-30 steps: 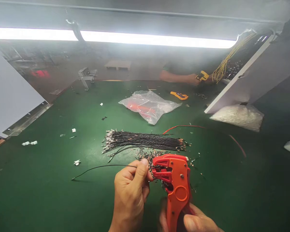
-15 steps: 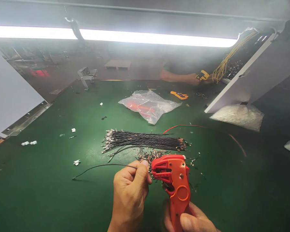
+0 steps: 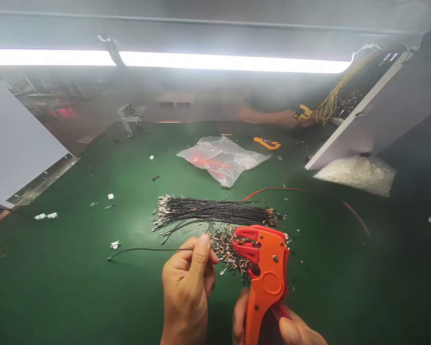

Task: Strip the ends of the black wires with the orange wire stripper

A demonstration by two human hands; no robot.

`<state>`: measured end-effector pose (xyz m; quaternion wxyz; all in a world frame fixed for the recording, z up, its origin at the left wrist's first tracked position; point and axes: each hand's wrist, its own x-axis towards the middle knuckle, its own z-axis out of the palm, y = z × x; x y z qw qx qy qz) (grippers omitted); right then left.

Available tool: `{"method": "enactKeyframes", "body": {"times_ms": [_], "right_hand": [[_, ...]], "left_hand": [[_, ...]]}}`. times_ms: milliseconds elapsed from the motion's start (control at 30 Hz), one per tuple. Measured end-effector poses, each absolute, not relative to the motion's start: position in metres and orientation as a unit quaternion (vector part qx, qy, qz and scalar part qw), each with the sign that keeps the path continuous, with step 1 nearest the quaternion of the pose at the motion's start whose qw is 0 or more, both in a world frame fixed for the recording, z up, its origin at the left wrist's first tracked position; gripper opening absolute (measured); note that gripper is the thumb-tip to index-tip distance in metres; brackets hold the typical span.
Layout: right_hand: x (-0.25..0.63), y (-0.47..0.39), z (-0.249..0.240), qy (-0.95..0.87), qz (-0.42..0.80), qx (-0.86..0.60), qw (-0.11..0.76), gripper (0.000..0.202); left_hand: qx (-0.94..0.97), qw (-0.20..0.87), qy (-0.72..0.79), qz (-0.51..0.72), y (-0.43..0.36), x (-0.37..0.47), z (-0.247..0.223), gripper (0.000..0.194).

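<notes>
Between thumb and fingers, my left hand (image 3: 191,287) pinches a thin black wire (image 3: 147,249) whose far end stretches left over the green table. My right hand (image 3: 294,328) is wrapped round the handle of a red-orange wire stripper (image 3: 271,273). Its jaws stand apart and point left, a short gap from my left fingertips. Under and beside the jaws lies a heap of short wire scraps (image 3: 232,251) with copper-coloured ends. Just behind the heap, a bundle of black wires (image 3: 215,210) has metal terminals at its left end and copper-coloured tips at the right.
A clear plastic bag (image 3: 224,158) with something red inside lies behind the bundle. Orange pliers (image 3: 266,143) and a red wire (image 3: 273,189) are nearby. Across the table a person's hand holds a yellow tool (image 3: 302,112). White panels stand at both sides.
My left hand with the wire has moved slightly left, away from the stripper. The stripper has shifted right and its jaws have opened, uncovering more of the scrap heap.
</notes>
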<state>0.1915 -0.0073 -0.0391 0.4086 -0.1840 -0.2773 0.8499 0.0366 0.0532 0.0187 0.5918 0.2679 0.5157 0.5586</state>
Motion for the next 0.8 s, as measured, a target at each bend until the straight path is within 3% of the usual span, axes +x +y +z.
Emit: {"method": "enactKeyframes", "body": {"times_ms": [167,333,500,667,800], "right_hand": [[0.204,-0.002,-0.021,-0.324,0.787,-0.244,0.465,0.044],[0.226,0.007,-0.011,-0.442,0.616,-0.368,0.539,0.034],[0.237,0.013,-0.009,-0.474,0.460,-0.547,0.514,0.033],[0.234,0.013,-0.009,-0.504,0.431,-0.564,0.492,0.059],[0.237,0.008,-0.014,-0.626,0.333,-0.485,0.511,0.072]], "left_hand": [[0.341,0.539,0.509,0.578,0.050,0.038,0.011,0.049],[0.435,0.458,0.525,0.569,0.035,0.050,-0.001,0.045],[0.573,0.345,0.470,0.575,0.028,0.058,-0.015,0.028],[0.745,0.166,0.371,0.529,0.033,0.052,-0.029,0.014],[0.783,0.140,0.343,0.500,0.037,0.049,-0.035,0.013]]}}
